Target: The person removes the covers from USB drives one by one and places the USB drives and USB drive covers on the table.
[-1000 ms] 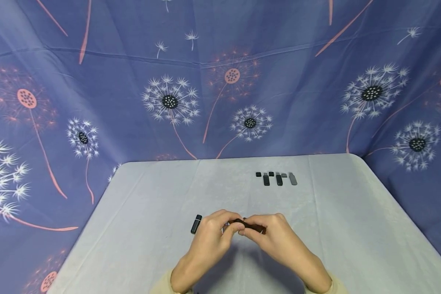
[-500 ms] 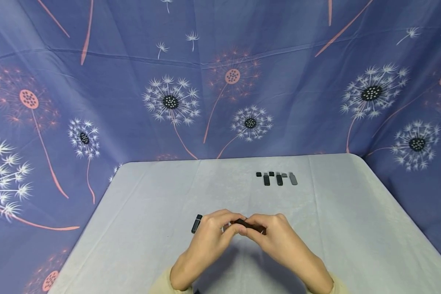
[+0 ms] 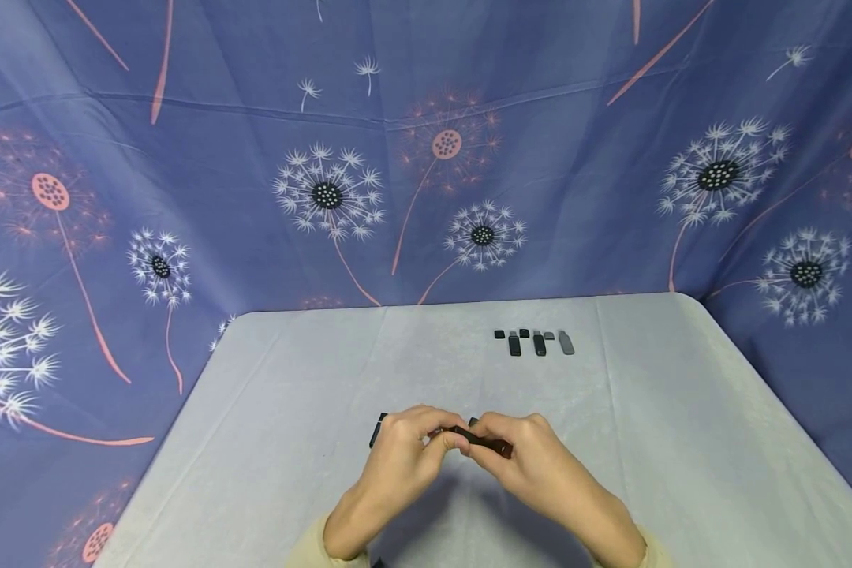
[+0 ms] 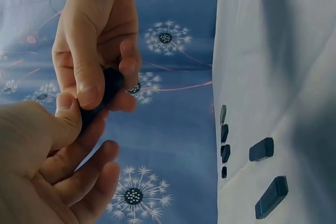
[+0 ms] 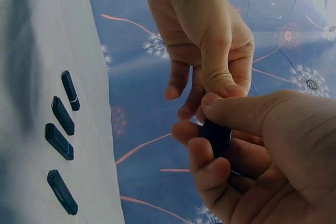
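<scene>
Both hands meet in the middle of the head view, raised over the table. My left hand [image 3: 401,454] and my right hand [image 3: 532,454] pinch the two ends of one dark USB flash drive [image 3: 484,440] between thumbs and fingers. In the left wrist view the black drive [image 4: 112,84] slants between the two thumbs. The right wrist view shows its dark end [image 5: 215,136] within the right hand's curled fingers; the left hand's fingertips cover the other end.
Along the table's back lie two black flash drives [image 3: 514,345] with bare plugs, a grey one [image 3: 566,343] and small caps [image 3: 499,334] beside them. Nearer, a capped black drive [image 3: 376,432] is partly behind the left hand. Several dark drives [image 5: 63,115] rest on the white cloth [image 5: 86,182].
The hands stay nearly in place, both gripping the drive. Slightly more of its dark body shows between the thumbs than half a second ago.
</scene>
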`<action>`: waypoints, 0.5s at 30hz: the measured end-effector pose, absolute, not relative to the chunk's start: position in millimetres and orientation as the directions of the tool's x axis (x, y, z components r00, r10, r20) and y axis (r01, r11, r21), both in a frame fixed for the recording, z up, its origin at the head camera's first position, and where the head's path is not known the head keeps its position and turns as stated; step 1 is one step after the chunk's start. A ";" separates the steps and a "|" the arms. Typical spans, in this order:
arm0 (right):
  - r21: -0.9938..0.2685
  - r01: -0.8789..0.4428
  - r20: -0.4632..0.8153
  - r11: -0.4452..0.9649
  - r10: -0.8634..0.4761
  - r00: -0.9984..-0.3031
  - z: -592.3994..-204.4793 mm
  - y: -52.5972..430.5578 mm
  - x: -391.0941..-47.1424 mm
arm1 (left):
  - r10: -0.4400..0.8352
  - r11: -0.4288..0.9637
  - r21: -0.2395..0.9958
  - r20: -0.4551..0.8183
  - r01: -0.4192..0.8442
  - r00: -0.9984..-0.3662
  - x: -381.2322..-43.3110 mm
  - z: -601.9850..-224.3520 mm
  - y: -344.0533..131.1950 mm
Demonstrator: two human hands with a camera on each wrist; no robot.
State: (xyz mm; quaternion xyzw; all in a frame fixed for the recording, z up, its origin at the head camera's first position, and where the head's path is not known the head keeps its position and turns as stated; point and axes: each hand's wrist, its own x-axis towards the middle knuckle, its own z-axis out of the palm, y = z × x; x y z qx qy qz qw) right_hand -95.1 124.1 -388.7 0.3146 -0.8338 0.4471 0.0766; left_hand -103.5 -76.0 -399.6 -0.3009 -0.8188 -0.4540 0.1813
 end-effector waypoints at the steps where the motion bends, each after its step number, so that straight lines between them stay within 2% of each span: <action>1: -0.699 -0.594 0.409 0.397 -0.460 -0.788 -388.2 124.5 -94.6 | 0.331 0.404 0.639 0.565 0.655 -0.756 -103.2 -399.2 -76.3; 10: -0.693 -0.611 0.445 0.382 -0.440 -0.780 -386.4 123.4 -91.7 | 0.336 0.393 0.649 0.559 0.652 -0.758 -102.0 -394.7 -75.4; 15: -0.729 -0.576 0.397 0.369 -0.457 -0.796 -386.4 124.5 -90.7 | 0.349 0.373 0.654 0.557 0.657 -0.753 -102.3 -396.4 -76.9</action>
